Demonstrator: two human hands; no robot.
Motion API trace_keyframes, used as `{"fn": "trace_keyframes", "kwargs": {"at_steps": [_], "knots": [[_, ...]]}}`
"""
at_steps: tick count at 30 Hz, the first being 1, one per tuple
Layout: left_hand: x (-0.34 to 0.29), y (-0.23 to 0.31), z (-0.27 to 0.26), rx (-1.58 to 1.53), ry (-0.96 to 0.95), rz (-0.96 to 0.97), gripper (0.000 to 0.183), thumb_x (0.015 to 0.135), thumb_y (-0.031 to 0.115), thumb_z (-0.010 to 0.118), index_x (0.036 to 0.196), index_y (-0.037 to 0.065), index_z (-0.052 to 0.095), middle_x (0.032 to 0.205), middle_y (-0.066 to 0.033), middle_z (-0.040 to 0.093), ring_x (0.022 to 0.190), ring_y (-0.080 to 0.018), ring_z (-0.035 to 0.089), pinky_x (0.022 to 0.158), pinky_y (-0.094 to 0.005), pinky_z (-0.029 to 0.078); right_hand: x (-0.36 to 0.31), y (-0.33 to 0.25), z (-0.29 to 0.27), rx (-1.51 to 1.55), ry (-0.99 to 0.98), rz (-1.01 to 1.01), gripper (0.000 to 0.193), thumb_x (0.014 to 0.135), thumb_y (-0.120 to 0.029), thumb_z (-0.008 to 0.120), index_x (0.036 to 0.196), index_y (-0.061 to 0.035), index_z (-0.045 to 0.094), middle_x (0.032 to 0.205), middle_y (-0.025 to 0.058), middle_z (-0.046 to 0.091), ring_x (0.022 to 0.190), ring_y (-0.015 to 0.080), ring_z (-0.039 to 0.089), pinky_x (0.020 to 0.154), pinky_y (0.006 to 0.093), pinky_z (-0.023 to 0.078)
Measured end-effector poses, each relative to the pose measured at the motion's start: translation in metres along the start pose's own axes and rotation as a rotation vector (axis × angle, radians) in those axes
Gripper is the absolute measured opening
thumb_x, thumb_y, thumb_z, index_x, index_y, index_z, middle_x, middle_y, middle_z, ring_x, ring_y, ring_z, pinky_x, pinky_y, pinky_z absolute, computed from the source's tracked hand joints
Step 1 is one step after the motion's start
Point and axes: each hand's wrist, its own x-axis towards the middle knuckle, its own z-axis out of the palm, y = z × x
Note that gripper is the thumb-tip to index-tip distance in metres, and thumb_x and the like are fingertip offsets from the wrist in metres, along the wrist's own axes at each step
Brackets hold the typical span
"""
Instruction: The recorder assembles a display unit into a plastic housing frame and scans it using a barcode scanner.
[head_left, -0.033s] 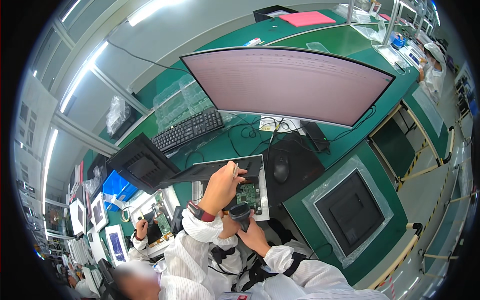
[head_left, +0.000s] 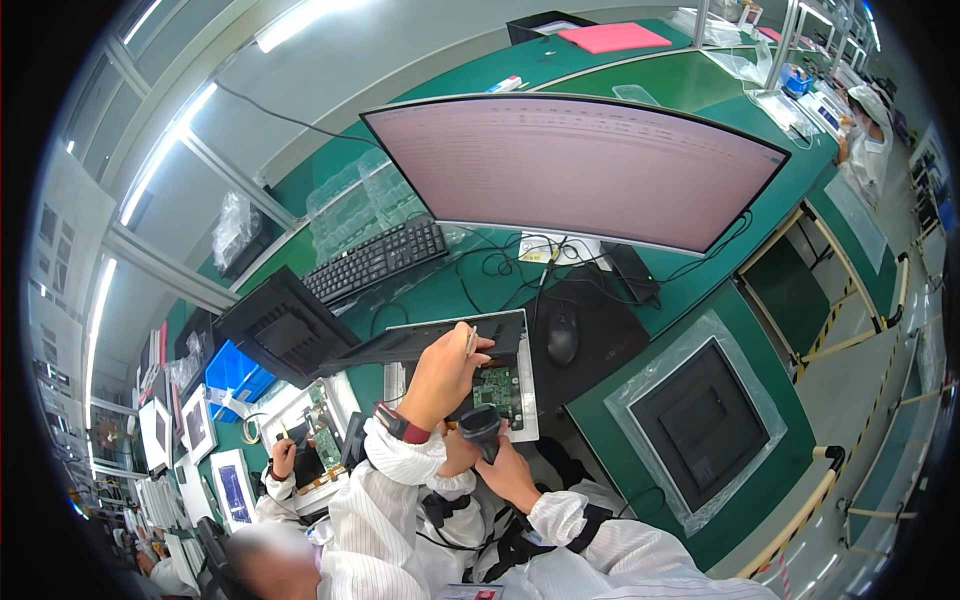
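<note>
My right hand (head_left: 508,474) is closed around the handle of a black handheld scanner (head_left: 481,424). The scanner's wide head points up over the near edge of an opened device with a white frame (head_left: 527,400) and a green circuit board (head_left: 494,389). Close to the scanner's left side is my left hand (head_left: 459,455), partly covered by a co-worker's wrist; its fingers are hidden. That co-worker's hand (head_left: 441,375), with a dark red wristband, reaches across from the left and pinches a thin, light-coloured item at the raised dark panel (head_left: 400,345) of the device.
Behind the device stand a large monitor (head_left: 590,170), a keyboard (head_left: 375,262) and a mouse (head_left: 562,338) on a dark mat, with tangled cables. A dark panel in plastic wrap (head_left: 700,425) lies at right. At left, another co-worker's-side hand (head_left: 284,458) is by a second opened device (head_left: 325,440).
</note>
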Motion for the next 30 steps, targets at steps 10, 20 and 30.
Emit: {"fn": "trace_keyframes", "kwargs": {"at_steps": [10,20,30], "knots": [[-0.001,-0.004,0.004,-0.033,0.006,-0.004,0.028,0.081,-0.007,0.058,0.08,0.0,0.031,0.089,-0.0205,0.065,0.078,-0.0384,0.061,0.063,-0.0328,0.046,-0.019,-0.004,-0.011,0.059,0.024,0.007,0.057,0.076,-0.025,0.062,0.121,0.0032,0.041,0.101,0.029,0.061,0.096,0.045,0.058,0.084,0.0464,0.045],[0.0,-0.003,0.003,-0.001,0.01,0.009,0.026,0.082,-0.005,0.058,0.081,0.0,0.033,0.092,-0.0202,0.066,0.075,-0.0383,0.061,0.062,-0.0337,0.046,-0.052,0.031,-0.006,0.168,0.168,0.043,0.053,0.074,-0.022,0.063,0.116,0.0034,0.043,0.097,0.0278,0.061,0.094,0.0452,0.058,0.081,0.0446,0.046],[-0.003,-0.004,0.005,-0.027,-0.003,-0.025,0.023,0.079,-0.003,0.061,0.086,-0.001,0.039,0.085,-0.0169,0.062,0.085,-0.0362,0.062,0.065,-0.0405,0.049,-0.051,0.034,-0.005,0.166,0.2,0.011,0.049,0.074,-0.021,0.064,0.113,0.0017,0.045,0.092,0.0259,0.062,0.089,0.0436,0.06,0.078,0.0443,0.046]]}}
